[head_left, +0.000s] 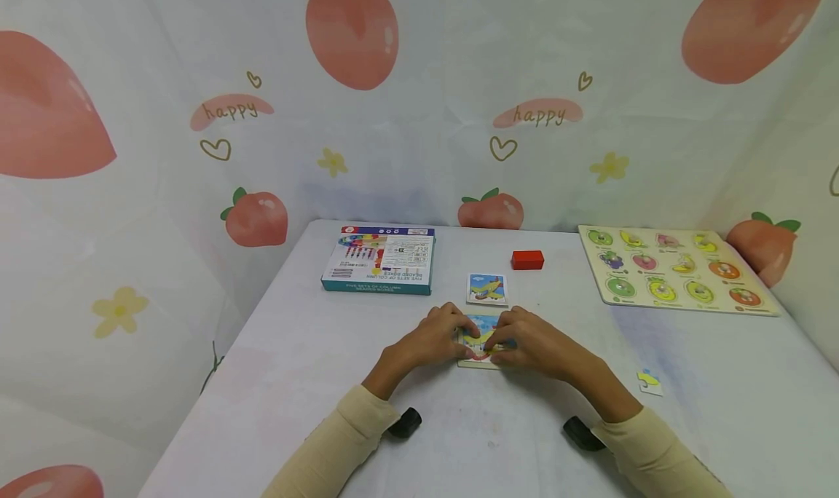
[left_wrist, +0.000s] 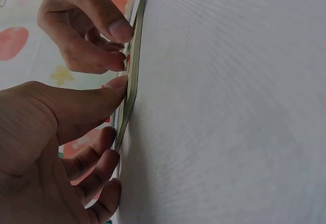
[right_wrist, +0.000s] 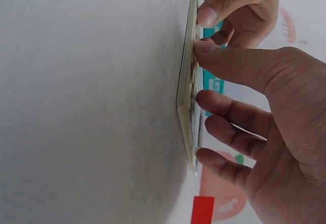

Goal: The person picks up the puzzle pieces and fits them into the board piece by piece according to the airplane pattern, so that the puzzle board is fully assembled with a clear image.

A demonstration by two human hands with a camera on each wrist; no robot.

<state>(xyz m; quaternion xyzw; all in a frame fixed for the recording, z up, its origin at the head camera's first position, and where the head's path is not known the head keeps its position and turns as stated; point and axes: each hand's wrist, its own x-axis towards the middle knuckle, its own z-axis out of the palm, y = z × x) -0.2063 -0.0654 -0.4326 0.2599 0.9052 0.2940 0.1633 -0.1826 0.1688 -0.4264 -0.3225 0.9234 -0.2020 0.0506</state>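
A small jigsaw puzzle (head_left: 483, 323) with a yellow airplane picture lies in its thin wooden tray (head_left: 473, 364) between both hands. My left hand (head_left: 435, 336) holds the tray's left side, its thumb (left_wrist: 117, 82) near the front edge and its fingertips farther back. From the right, my right hand (head_left: 534, 341) bends over the puzzle and pinches a puzzle piece against its face; the fingers mostly hide that piece. Its thumb (right_wrist: 208, 47) lies at the near edge in the right wrist view. Just behind sits a picture card (head_left: 487, 289) with a matching airplane.
One loose puzzle piece (head_left: 650, 383) lies to the right of my right forearm. A red block (head_left: 527, 260) stands behind the card. At the back left is a flat box (head_left: 379, 260), and at the back right a wooden fruit board (head_left: 682, 271).
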